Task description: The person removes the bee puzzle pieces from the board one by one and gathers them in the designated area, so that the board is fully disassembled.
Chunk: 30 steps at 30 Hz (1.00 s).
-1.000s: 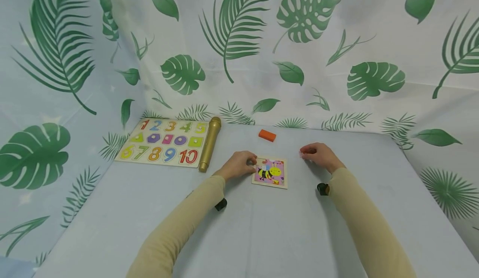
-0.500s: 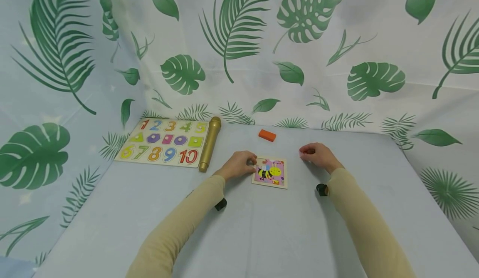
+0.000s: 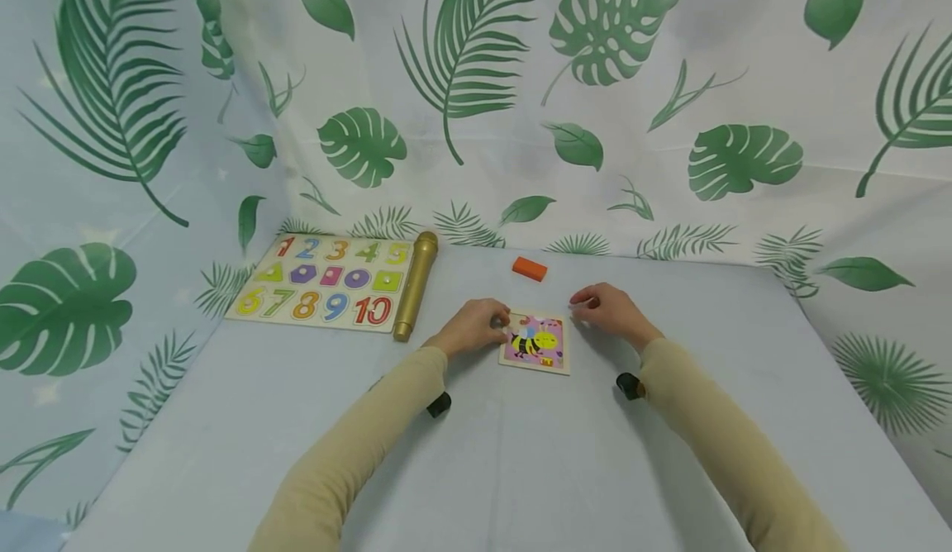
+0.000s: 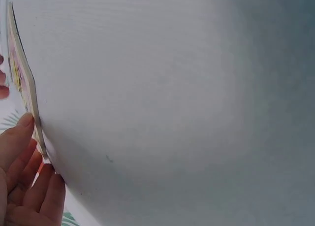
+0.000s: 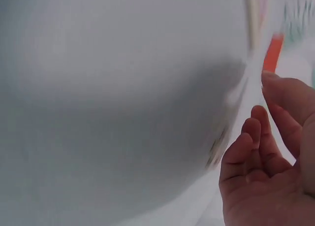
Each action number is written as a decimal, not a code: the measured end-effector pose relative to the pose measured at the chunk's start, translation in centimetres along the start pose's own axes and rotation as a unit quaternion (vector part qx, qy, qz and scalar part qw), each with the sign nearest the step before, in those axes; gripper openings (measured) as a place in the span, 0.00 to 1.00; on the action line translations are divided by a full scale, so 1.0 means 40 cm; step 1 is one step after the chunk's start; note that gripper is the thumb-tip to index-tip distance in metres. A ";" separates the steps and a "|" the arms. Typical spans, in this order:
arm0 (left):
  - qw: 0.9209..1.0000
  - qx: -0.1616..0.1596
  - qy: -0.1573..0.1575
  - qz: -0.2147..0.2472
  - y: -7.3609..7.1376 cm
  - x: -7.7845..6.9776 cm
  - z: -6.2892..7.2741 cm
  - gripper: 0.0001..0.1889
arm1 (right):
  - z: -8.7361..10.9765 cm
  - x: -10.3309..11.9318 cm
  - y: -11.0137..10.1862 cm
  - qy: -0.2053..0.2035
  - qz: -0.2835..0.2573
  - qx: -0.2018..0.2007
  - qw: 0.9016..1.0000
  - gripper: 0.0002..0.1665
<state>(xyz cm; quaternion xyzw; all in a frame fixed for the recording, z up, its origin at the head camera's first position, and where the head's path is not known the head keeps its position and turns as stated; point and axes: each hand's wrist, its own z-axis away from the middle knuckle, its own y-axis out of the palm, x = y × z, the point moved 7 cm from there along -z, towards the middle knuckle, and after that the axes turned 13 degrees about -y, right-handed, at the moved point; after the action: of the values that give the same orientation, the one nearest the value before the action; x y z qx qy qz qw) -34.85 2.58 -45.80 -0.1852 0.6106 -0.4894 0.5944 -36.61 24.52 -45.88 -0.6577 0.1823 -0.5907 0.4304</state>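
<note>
Whitish tabletop (image 3: 558,453), leaf-print cloth (image 3: 513,180) behind

There are two hands at the centre of the frame, a left hand (image 3: 470,327) and a right hand (image 3: 606,314), two sleeves (image 3: 357,444) at the bottom and two black wrist devices (image 3: 440,405). One bee board (image 3: 535,344) lies mid-frame, one orange block (image 3: 530,268) above it. Left of centre are one gold rod (image 3: 416,287) and one number board (image 3: 249,316), bearing ten numbers (image 3: 373,311) and five shapes (image 3: 357,278).
</note>
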 end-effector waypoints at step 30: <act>0.999 0.012 0.024 -0.021 0.013 -0.013 -0.015 0.15 | -0.030 0.153 0.125 -0.079 0.007 0.015 0.997 0.14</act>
<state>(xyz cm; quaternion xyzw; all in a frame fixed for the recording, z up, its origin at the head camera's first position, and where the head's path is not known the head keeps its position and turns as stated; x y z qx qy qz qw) -35.08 3.46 -46.07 -0.1788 0.6150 -0.5131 0.5714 -34.96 16.70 -46.09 -0.6948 0.1433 -0.5364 0.4571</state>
